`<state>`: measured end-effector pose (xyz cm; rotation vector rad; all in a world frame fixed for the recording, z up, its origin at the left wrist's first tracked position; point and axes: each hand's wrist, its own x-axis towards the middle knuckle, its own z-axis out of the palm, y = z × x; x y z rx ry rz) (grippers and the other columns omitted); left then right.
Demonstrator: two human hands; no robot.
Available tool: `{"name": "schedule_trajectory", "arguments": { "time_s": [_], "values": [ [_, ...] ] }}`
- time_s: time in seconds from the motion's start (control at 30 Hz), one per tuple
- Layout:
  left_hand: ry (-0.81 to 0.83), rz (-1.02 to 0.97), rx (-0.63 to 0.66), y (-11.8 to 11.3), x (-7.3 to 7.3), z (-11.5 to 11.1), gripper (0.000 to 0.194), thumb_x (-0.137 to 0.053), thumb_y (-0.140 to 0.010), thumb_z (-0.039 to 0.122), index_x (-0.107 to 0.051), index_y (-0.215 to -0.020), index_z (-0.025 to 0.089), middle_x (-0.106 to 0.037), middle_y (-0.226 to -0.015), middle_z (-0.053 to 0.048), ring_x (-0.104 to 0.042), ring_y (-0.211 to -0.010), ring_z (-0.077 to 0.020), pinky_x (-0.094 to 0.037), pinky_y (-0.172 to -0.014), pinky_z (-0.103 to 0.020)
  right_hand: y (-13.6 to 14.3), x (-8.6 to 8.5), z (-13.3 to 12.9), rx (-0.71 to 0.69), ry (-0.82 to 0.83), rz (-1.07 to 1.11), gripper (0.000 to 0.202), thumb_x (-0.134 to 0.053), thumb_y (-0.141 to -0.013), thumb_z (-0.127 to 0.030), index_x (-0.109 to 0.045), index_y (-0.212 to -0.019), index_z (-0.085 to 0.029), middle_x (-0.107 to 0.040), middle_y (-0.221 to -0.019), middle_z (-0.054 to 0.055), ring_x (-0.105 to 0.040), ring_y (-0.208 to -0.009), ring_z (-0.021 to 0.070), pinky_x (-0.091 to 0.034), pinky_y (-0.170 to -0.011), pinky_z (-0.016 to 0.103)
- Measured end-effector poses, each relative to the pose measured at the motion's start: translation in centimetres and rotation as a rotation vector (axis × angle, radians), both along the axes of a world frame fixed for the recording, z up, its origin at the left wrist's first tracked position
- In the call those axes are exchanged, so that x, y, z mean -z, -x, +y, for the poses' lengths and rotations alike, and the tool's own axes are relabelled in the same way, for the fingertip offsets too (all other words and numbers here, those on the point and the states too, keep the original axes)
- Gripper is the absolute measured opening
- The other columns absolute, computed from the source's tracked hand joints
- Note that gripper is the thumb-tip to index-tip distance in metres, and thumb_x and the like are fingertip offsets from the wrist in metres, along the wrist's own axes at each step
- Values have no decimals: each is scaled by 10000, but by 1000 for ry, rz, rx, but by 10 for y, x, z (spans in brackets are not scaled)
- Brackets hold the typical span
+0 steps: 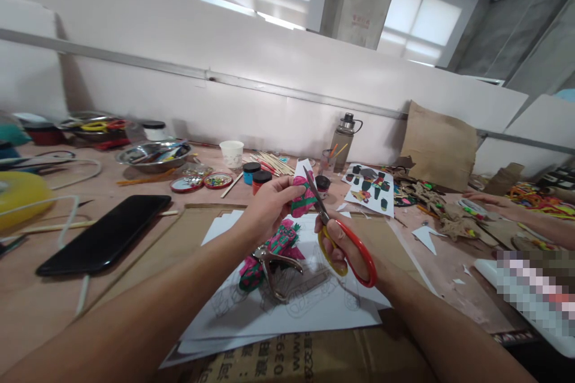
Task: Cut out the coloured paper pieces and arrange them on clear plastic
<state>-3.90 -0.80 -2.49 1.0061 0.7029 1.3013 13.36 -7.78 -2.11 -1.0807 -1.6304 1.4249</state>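
My left hand (269,206) pinches a small paper piece (302,198) coloured pink and green, with a white part at its top. In my right hand (336,239) are scissors (362,254) with one red and one yellow handle; their blades point up and left, against the right side of the paper piece. Below my hands, several white sheets (332,311) with pencil drawings lie on brown cardboard. A metal clamp-like tool (269,257) rests there beside a pink and green patterned bundle (281,239).
A black phone (108,233) and yellow tape roll (22,197) lie left. Behind are a metal bowl (155,155), white cup (232,154), paint jars (251,172), sticks and a bottle (344,140). Another person's hand (494,203) is at the right, near coloured cords (543,197).
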Motion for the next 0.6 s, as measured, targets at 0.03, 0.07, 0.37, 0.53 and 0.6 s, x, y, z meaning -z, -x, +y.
{"name": "schedule_trajectory", "arguments": {
  "time_s": [0.03,0.07,0.37,0.53,0.6],
  "values": [
    [-2,-2,1,0,0,0,231,-849,-597,249,-662,-683,145,-629,-642,-4,-574,-559,-110,-448,-559,-239,1,0,0,5,8,13,561,-600,-777,-737,-429,-900,-216,-343,-632,-68,-289,-482,70,-253,-425,220],
    [-3,-5,2,0,-1,0,228,-849,-596,246,-661,-677,145,-625,-636,-2,-571,-558,-108,-447,-557,-236,1,0,0,11,14,27,564,-608,-768,-736,-434,-897,-215,-341,-625,-70,-284,-475,68,-246,-418,218],
    [0,-14,0,-1,-3,-3,227,-848,-585,237,-648,-644,147,-617,-621,-2,-550,-558,-103,-432,-546,-231,2,-4,-2,16,23,46,530,-623,-771,-701,-421,-864,-220,-336,-610,-75,-261,-454,57,-235,-404,218],
    [0,-11,0,-1,-2,-1,231,-848,-589,248,-656,-666,145,-619,-628,1,-561,-556,-104,-431,-545,-230,4,-3,-1,51,39,41,485,-648,-770,-647,-442,-855,-216,-358,-602,-66,-304,-472,69,-237,-417,216],
    [1,-13,2,-1,-1,-1,236,-849,-583,247,-654,-667,143,-617,-627,4,-564,-551,-102,-437,-548,-229,3,1,1,47,42,54,489,-626,-783,-663,-447,-872,-217,-357,-603,-70,-297,-462,68,-231,-407,214]
  ]
}}
